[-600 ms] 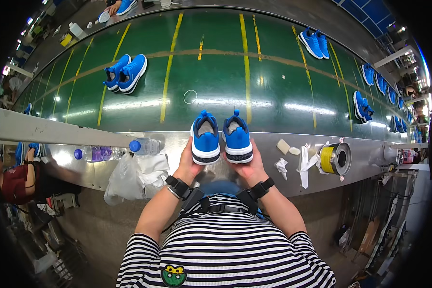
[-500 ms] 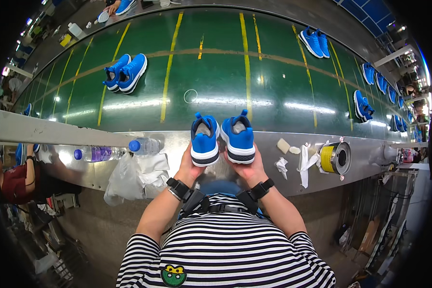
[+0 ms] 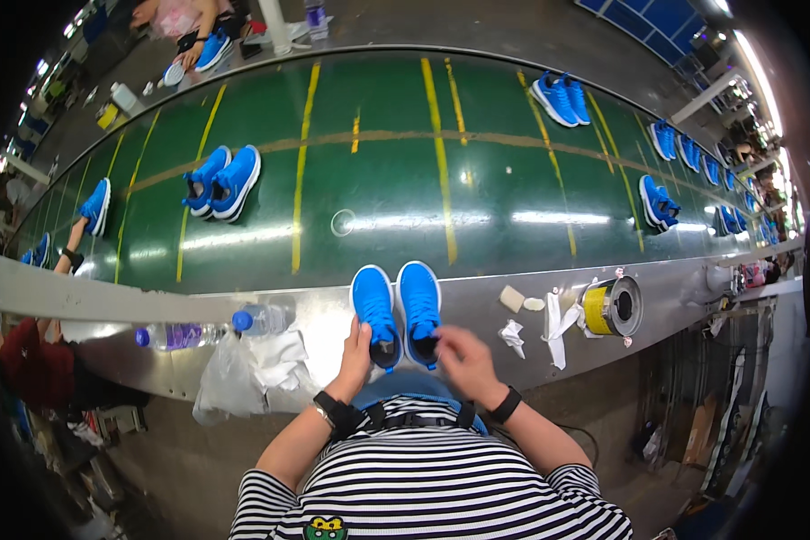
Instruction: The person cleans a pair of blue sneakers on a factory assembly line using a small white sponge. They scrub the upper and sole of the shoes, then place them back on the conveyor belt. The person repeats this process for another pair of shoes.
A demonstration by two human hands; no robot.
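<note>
A pair of blue sneakers with white sole edges is in front of me, toes pointing away and dark openings facing me. My left hand (image 3: 355,362) is closed on the outer side of the left sneaker (image 3: 372,299), its thumb along the collar. Beside it, the right sneaker (image 3: 418,295) stands close alongside at the metal ledge. My right hand (image 3: 470,362) has its fingers curled in a pinch at the right sneaker's collar. Slightly blurred, those fingertips do not show what is between them.
Beyond the metal ledge (image 3: 477,292) runs a green conveyor belt (image 3: 369,184) with more blue sneakers (image 3: 222,183). On the ledge are bottles (image 3: 265,319), a plastic bag (image 3: 229,378), white scraps (image 3: 558,328) and a can (image 3: 612,306). Co-workers' hands (image 3: 189,56) show at far and left.
The sneakers have turned from heels toward the belt to toes toward it. My right hand has come off the sneaker's underside to its collar. A co-worker's arm now reaches a sneaker at left.
</note>
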